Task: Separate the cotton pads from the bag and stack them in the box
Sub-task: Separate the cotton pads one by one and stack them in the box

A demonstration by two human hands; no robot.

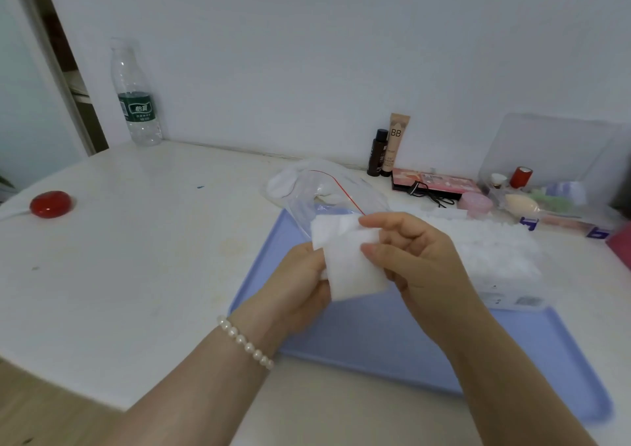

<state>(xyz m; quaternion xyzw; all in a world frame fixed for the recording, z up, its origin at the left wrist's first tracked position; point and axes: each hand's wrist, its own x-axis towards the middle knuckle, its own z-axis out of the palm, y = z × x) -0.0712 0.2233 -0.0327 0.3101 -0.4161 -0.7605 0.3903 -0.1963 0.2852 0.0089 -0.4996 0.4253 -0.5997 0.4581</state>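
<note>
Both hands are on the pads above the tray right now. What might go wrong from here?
The cotton pads, pinched between left hand and right hand, look like several layers; peeling one off may drop others onto the blue tray. The box already looks heaped, so added pads might slide off. The open bag lies loose behind and could spill if it gets nudged.

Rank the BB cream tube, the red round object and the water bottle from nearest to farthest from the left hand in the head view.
From the left hand:
1. BB cream tube, upright by the wall, ahead and to the right.
2. Red round object, far left on the table.
3. Water bottle, back left corner against the wall.
</note>
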